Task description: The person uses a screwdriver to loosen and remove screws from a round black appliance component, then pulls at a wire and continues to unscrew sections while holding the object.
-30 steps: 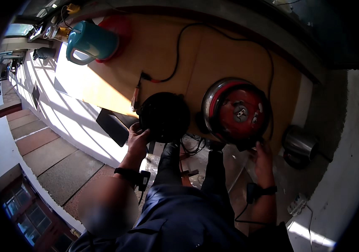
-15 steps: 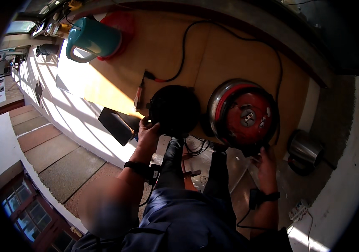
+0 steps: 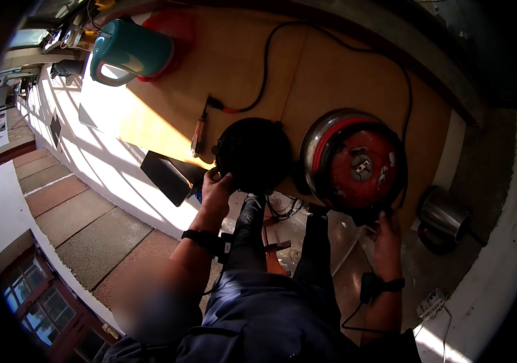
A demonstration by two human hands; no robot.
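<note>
Left hand (image 3: 217, 192) gripped rim of black round unit (image 3: 253, 154) at bench (image 3: 343, 66) edge. Right hand (image 3: 387, 237) touched underside of red-topped appliance (image 3: 354, 163); whether it closed, cannot tell. Best steady both, keep cord (image 3: 264, 78) slack.

Hard sunlight being thrown from the upper left, the tabletop (image 3: 149, 130) being glared white, lower parts being left in deep shadow, edges being bent and blackened by fisheye, a blurred patch at bottom left.
</note>
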